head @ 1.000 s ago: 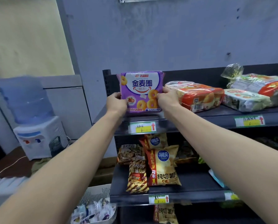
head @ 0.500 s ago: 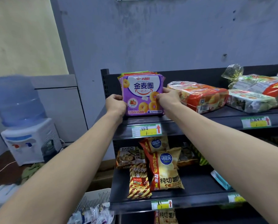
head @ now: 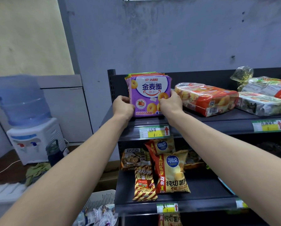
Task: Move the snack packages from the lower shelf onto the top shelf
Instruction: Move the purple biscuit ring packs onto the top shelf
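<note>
Upright at the top shelf's (head: 218, 123) left end stands the purple snack package (head: 150, 95), the left hand (head: 122, 108) at 9 o'clock and the right hand (head: 170, 104) at 3 o'clock, their fingers pinching its edges.

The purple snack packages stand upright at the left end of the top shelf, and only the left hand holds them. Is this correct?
Not quite. The head view shows both hands holding them: the left hand grips the left edge of the purple snack packages, and the right hand grips the right edge. They do stand upright at the left end of the top shelf.
</note>
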